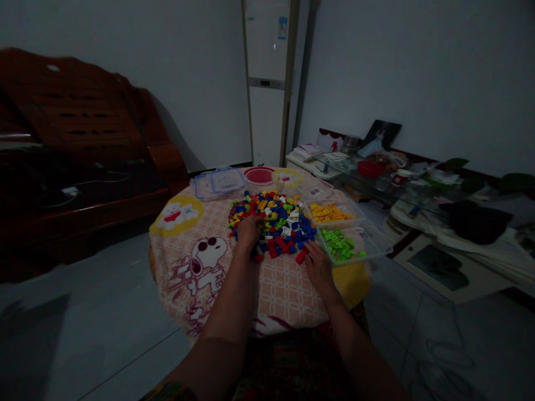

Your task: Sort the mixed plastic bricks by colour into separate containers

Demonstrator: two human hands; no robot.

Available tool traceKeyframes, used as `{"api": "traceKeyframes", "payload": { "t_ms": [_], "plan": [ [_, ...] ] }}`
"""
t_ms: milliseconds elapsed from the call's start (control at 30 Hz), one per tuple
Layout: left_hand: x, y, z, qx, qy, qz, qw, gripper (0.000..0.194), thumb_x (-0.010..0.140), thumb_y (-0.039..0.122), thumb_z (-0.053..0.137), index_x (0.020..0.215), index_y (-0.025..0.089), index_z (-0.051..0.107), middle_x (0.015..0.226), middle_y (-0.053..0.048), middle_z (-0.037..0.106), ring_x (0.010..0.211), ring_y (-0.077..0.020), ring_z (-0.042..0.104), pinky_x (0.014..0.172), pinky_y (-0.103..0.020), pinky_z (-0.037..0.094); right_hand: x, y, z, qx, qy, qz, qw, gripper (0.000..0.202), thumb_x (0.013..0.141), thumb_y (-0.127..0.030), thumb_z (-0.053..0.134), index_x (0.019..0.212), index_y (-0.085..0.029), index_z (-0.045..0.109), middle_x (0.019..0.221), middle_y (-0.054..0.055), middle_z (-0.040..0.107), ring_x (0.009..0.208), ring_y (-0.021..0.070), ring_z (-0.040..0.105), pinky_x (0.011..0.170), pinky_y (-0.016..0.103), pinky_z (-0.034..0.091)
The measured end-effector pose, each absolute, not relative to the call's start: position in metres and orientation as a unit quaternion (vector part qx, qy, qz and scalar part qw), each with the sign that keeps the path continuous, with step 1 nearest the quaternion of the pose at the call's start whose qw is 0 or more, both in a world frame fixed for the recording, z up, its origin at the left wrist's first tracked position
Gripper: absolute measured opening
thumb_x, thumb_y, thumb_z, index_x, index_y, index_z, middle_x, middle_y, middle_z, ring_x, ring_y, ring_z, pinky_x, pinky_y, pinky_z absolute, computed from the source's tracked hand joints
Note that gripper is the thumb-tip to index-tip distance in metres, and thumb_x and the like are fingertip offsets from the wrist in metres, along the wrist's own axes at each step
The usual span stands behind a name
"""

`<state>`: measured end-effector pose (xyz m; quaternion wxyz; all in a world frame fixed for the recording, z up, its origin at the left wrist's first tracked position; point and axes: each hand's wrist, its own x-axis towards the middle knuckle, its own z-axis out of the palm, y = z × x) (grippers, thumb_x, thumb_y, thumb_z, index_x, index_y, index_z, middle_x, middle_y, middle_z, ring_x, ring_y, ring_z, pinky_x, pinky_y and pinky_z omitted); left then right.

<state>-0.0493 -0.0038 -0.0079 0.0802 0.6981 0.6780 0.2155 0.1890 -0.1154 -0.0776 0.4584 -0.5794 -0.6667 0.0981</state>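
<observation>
A heap of mixed toy building bricks, in red, blue, yellow, green and white, spreads over the cloth-covered round table. My left hand is at the heap's left front, its fingers curled down among the bricks; what they hold, if anything, is hidden. At the heap's right front corner, my right hand has its fingers closed on a red brick. Just right of that hand is a clear plastic box of green bricks. Behind it sits another clear compartment with yellow bricks.
Clear lids with blue edges lie at the table's back left, near a round red piece. A patterned cloth covers the table. A wooden bench stands left; a cluttered glass-topped cabinet runs along the right.
</observation>
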Motion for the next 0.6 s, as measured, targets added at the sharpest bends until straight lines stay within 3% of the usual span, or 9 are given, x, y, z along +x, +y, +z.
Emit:
{"api": "traceKeyframes", "payload": {
  "t_ms": [333,533,600],
  "plan": [
    [-0.043,-0.008,0.007,0.681,0.651,0.32,0.104,0.029,0.087,0.019,0.059,0.109,0.018,0.078,0.111,-0.009,0.074,0.108,-0.0237,0.066,0.099,-0.034,0.05,0.189,-0.116,-0.076,-0.582,-0.668,0.097,0.454,0.042,0.093,-0.019,0.046,0.128,-0.018,0.07,0.138,0.014,0.065,0.13,0.0252,0.059,0.117,0.048,0.042],
    [0.021,0.001,0.009,0.722,0.518,0.386,0.248,0.019,0.084,0.02,0.064,0.097,0.017,0.078,0.097,-0.007,0.076,0.091,-0.0209,0.07,0.088,-0.033,0.055,0.189,-0.116,-0.077,-0.578,-0.669,0.098,0.457,0.041,0.093,-0.019,0.047,0.128,-0.017,0.07,0.138,0.014,0.064,0.13,0.0256,0.058,0.117,0.048,0.042],
    [0.052,0.007,0.01,0.722,0.452,0.419,0.316,0.025,0.084,0.019,0.063,0.104,0.014,0.077,0.1,-0.01,0.077,0.091,-0.0217,0.072,0.087,-0.034,0.056,0.19,-0.115,-0.079,-0.576,-0.671,0.096,0.457,0.042,0.094,-0.019,0.046,0.128,-0.016,0.07,0.139,0.015,0.064,0.131,0.0255,0.058,0.117,0.048,0.042]
  ]
}}
